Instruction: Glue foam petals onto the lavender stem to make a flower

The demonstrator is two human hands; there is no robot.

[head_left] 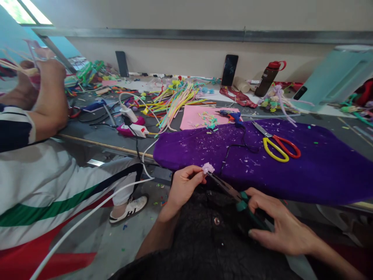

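My left hand (183,188) pinches a small pale lilac fluffy flower (208,168) between thumb and fingers, just in front of the purple cloth. Held in my right hand (276,225) are long-nose pliers (227,188) with green handles. Their tips meet the underside of the flower; whether they grip it I cannot tell. Beyond my hands, on the purple cloth (317,167), lie scissors (276,146) with one yellow and one red handle. A blue glue gun (231,114) rests on a pink sheet (189,117) beside small coloured clippings (210,120).
Pipe cleaners (183,97) lie heaped behind the pink sheet. A power strip (136,130) and white cable (101,198) are to my left, near a seated co-worker (52,186). At the back stand a phone (229,70), a brown bottle (268,79) and a teal container (335,77).
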